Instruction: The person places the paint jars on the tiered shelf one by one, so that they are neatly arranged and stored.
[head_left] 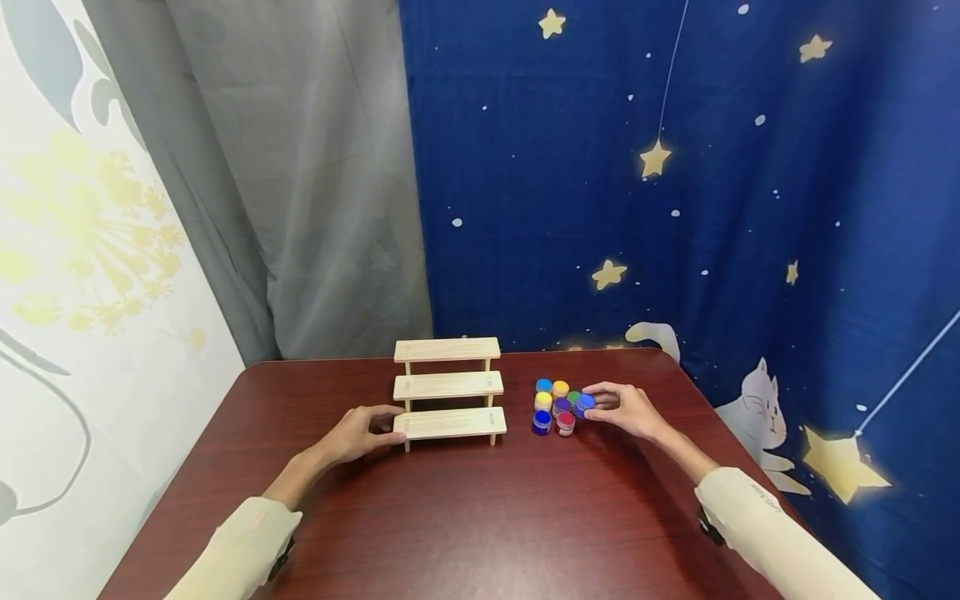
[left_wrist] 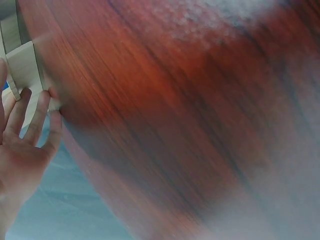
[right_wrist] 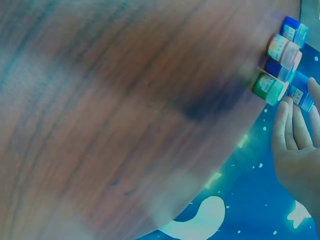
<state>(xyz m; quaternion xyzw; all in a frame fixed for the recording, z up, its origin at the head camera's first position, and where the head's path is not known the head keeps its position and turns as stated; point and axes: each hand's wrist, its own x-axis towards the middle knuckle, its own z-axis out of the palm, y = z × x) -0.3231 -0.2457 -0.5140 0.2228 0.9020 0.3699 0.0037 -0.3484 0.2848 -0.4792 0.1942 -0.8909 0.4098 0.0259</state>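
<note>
Jar (head_left: 585, 406), right of the frame's centre, is pinched by the right hand (head_left: 630, 410); to me it looks light, stiff, slickish, best held round its sides. The left hand (head_left: 362, 433) grips the rack (head_left: 450, 423) mid-frame.

8 small jars (head_left: 562, 406) total: 3 blue, 2 yellow, 1 purple, 1 green, 1 red. 1 wooden stand (head_left: 450, 423), 3 planks (head_left: 448, 385). 1 left hand (head_left: 360, 435), 1 right hand (head_left: 628, 410), 2 sleeves (head_left: 247, 542). 1 counter (head_left: 450, 517). 1 gray curtain (head_left: 345, 167), 1 blue curtain (head_left: 525, 167), at least 6 printed stars (head_left: 655, 158), 1 printed cat face (head_left: 763, 404).
</note>
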